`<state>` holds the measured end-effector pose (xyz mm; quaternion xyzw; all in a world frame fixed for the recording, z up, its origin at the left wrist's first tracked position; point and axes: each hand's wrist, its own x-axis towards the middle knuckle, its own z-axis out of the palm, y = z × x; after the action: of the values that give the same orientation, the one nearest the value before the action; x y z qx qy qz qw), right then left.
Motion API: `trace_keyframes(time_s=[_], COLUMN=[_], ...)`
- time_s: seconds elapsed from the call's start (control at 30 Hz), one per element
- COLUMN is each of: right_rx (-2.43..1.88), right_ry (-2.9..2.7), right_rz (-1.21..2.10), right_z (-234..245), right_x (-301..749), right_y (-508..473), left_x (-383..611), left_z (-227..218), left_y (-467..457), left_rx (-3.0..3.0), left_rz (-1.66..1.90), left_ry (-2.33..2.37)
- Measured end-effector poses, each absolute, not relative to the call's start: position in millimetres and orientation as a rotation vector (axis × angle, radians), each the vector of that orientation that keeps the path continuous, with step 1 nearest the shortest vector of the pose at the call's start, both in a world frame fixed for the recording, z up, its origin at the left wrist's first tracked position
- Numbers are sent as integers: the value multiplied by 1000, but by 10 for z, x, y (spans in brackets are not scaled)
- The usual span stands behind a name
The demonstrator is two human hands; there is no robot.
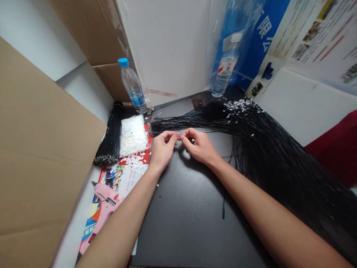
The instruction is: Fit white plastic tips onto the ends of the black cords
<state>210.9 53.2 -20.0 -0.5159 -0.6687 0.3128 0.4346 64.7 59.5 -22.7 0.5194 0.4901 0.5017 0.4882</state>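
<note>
Left hand (pixel 163 149) and right hand (pixel 198 146) nearly meet, fingertips pinching a small piece (pixel 179 137) just before the black wires (pixel 189 122); the counter (pixel 184 219) spreads between the forearms (pixel 131 208) toward its near edge; cardboard (pixel 41 149) hems the left, wires crowd the right!

A dark grey tabletop (pixel 182 223) filled the lower centre of the frame. Black strands (pixel 279 167) lay in a heap down its right side, with one long bundle (pixel 192 120) stretching leftward across the centre. A colourful printed sheet (pixel 128 186) lay at lower left. A blue-capped bottle (pixel 133 87) stood upper left of centre, a white-capped bottle (pixel 226 69) upper right.
</note>
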Motion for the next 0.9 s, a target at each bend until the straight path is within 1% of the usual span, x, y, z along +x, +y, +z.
trace_keyframes(time_s=[0.37,0.7,0.9], right_rx=[-1255,-1233,-1265], right_ry=[-1754,-1651,-1762], right_rz=[723,778,654], right_z=[-222,-213,-159], right_x=[2089,2098,2178], right_y=[507,526,527], left_x=[683,680,674], left_z=[-264,-238,-193], left_y=[581,596,610], left_rx=[1312,1103,1028], left_rz=[1274,1259,1342], left_ry=[1211,1163,1182])
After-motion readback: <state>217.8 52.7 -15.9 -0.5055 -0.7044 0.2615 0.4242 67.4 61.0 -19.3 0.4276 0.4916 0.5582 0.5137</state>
